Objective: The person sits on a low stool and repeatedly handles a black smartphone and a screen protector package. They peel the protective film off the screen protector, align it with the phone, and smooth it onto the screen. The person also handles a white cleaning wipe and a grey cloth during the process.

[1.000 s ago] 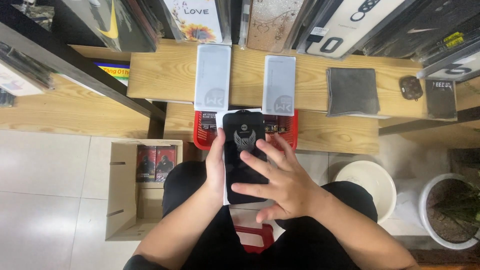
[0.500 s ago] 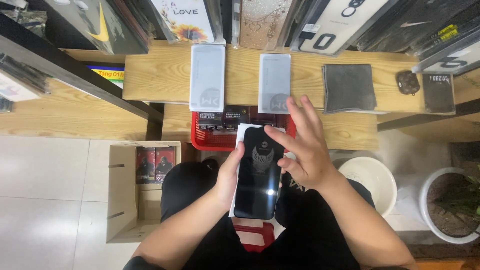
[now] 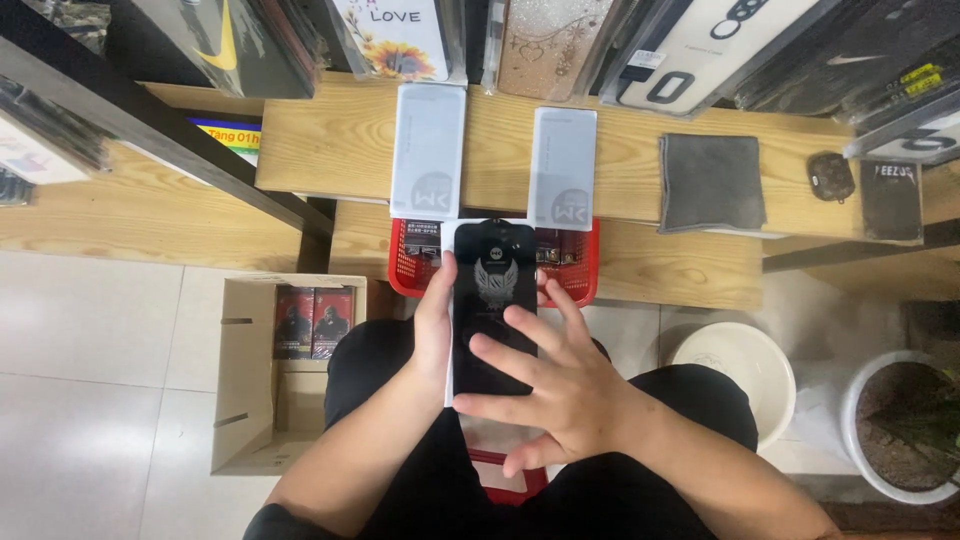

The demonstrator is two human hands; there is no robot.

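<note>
Protector (image 3: 490, 300), black and glossy, sat over the person's lap near the red basket (image 3: 580, 275). Left hand (image 3: 435, 330) gripped its left edge; right hand (image 3: 560, 400) lay open, fingers spread flat on its face. Two grey sleeves (image 3: 428, 150) lay unopened on the far bench (image 3: 620, 150); the pressing looked unfinished.

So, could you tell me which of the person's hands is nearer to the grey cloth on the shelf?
Right. The right hand lies over the black phone, below and left of the grey cloth. The left hand grips the phone's far edge, further from it.
</note>
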